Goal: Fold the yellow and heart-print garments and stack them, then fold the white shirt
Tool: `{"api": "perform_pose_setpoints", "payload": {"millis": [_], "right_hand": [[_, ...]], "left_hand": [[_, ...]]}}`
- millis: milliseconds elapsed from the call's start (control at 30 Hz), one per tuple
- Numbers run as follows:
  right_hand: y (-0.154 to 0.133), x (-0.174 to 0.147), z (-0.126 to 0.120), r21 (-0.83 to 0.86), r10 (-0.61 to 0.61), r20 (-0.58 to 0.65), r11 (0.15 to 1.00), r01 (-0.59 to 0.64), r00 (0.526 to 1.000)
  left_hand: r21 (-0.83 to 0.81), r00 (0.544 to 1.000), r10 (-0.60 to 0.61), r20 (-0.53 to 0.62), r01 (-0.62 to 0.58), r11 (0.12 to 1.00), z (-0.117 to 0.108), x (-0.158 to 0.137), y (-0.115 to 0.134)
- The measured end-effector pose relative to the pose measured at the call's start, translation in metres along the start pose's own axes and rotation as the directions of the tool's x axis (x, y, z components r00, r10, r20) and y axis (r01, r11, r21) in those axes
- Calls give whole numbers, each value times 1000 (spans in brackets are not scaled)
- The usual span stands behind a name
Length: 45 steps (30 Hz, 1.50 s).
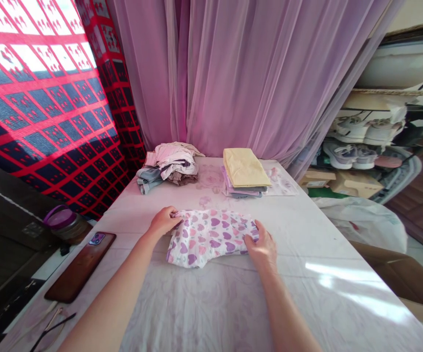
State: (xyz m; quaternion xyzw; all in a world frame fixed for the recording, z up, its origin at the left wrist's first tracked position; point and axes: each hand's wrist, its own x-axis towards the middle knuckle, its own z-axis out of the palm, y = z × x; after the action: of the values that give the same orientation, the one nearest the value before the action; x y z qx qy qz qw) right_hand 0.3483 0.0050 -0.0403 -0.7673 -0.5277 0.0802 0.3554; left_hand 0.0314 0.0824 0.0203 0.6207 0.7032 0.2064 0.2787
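Observation:
A pair of white shorts (211, 234) printed with purple and pink hearts lies spread on the pale table cover, a gathered edge at the right. My left hand (165, 220) is closed on the upper left corner, thumb and fingers pinching the cloth. At the right edge, my right hand (262, 244) grips the gathered end, thumb on top and fingers at the far side. Beyond the shorts, a crumpled heap of clothes (176, 161) rests at the back left. A neat stack at the back right is topped by a folded yellow cloth (246, 167).
A brown phone (81, 266) and a pair of glasses (52, 330) lie along the table's left edge, near a purple-lidded jar (64, 222). Purple curtains (240, 73) hang behind. To the right stand a shoe rack with sneakers (348, 154) and an open cardboard box (402, 274).

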Motion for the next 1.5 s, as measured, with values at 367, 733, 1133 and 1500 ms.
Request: {"api": "perform_pose_setpoints", "payload": {"millis": [367, 733, 1133, 1500], "right_hand": [[-2, -3, -2, 87, -200, -303, 968, 236, 932], [-103, -45, 3, 374, -629, -242, 642, 669, 739], [-89, -55, 17, 475, -535, -175, 690, 546, 827], [-95, -59, 12, 441, -530, -223, 693, 570, 818]], "left_hand": [[-744, 983, 1, -183, -139, 654, 22, -36, 1], [-562, 950, 272, -153, -310, 767, 41, -80, 31], [-612, 917, 389, 89, -258, 747, 45, -89, 34], [-716, 909, 341, 242, -69, 695, 43, -82, 30]]}}
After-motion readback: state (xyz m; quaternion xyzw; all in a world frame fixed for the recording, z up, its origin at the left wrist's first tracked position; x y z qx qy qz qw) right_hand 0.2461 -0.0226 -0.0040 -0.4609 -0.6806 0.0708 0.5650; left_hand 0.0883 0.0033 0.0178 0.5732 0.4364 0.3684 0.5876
